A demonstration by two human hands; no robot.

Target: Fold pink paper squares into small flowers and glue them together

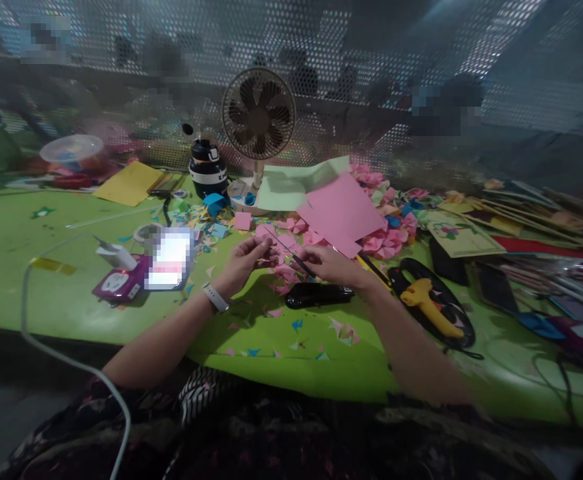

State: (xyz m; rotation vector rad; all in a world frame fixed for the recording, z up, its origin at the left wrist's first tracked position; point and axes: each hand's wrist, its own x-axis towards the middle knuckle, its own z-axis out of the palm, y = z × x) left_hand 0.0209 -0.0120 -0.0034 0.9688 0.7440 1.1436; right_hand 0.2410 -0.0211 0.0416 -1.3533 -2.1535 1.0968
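Two tight grips: left hand [244, 264] on pink paper [270, 256], right hand [330, 265] on blurry stick [296, 257].

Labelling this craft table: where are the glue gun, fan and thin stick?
glue gun [428, 303], head view, on its yellow body.
fan [258, 113], head view, on the grille's centre.
thin stick [287, 249], head view, on its mid-shaft.

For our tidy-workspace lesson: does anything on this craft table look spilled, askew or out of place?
Yes. Small pink and blue paper scraps lie scattered over the green table around the left hand and the right hand, which holds a thin dark stick. The large pink paper sheet lies askew, overlapping the pink paper flowers.
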